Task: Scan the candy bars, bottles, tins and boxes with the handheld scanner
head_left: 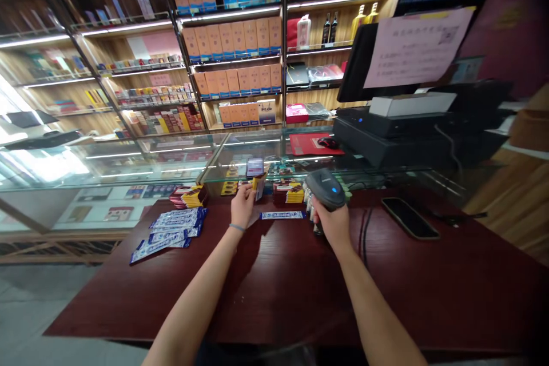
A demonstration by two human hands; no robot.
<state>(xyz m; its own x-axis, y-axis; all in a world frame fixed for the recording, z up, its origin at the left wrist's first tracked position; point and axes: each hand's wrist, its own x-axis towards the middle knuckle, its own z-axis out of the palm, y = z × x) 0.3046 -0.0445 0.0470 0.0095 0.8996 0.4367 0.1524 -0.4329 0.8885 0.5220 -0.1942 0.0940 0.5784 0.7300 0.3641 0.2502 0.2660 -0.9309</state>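
My right hand (335,227) is wrapped round the grip of a dark grey barcode scanner (323,186), which shows a blue light on top. Between the fingertips of my left hand (242,206) is a small yellow-and-brown packet (256,182). Just right of that hand, a stack of red-brown and yellow packets (288,192) sits by the glass. In front of it lies a single blue-and-white stick packet (283,215). A similar stack of packets (189,197) stands to the left, behind a loose pile of blue-and-white stick packets (175,223).
A black phone (410,218) lies right on the dark red table (300,291). Beyond is a glass counter (240,148) with a small upright card (254,167) and a mouse (327,142). A monitor (355,63) with pink paper stands back right. Shelves of boxes (234,39) line the wall.
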